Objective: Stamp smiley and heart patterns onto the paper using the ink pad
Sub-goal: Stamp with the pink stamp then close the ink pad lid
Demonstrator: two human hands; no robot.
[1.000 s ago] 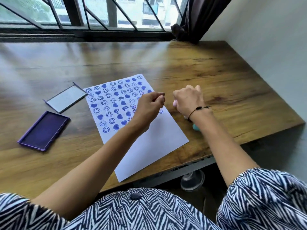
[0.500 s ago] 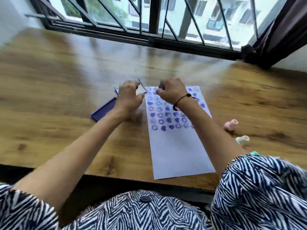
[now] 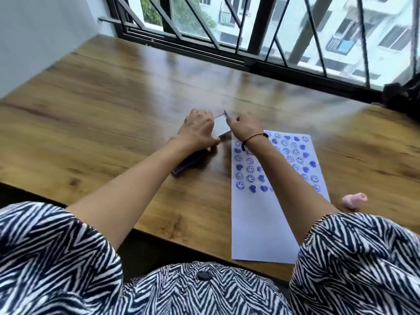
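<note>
From the head view, both hands have left the paper (image 3: 261, 223) and gone to the ink pad's lid (image 3: 221, 125), which a second ago lay alone on the tabletop (image 3: 95, 114) to the left of the paper. The left hand (image 3: 197, 130) now has its fingers curled round the lid's left edge, and the right hand (image 3: 246, 127), with a dark cord at the wrist, pinches its right edge, so the clear lid is held up between them, tilted and off the wood. The ink pad (image 3: 188, 163) itself lies just left of the paper, partly hidden under the left forearm. The paper carries rows of blue smileys and hearts over its far half, with the near half bare. A pink stamp (image 3: 354, 200), which the right hand had a second ago, lies loose just right of the paper, near the sleeve. With the stamps put down and the lid picked up, stamping looks finished for now, and the likely next step is closing the pad.
</note>
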